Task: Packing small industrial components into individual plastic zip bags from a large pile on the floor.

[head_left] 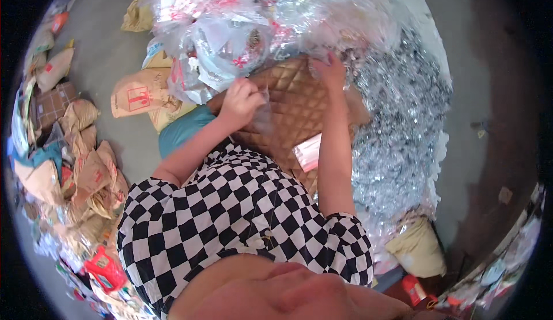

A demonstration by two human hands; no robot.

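My left hand (242,102) is closed in a pinch on a small clear plastic bag (263,114), which hangs beside its fingers above a brown quilted pad (288,92). Farther off and to the right, my right hand (330,71) is at the edge of the heaped plastic. Its fingers look blurred and bent around a piece of clear plastic film (315,69). A white and pink packet (309,152) lies on the pad by my right forearm. Crumpled clear bags with red print (233,46) pile up beyond both hands.
Shiny silvery plastic scraps (397,118) spread along the right. On the left are a tan paper sack (138,94) and a teal cushion-like thing (187,125). Several sacks (92,167) and a red plastic item (103,269) lie on the grey floor (129,141). A yellowish sack (417,248) stands at lower right.
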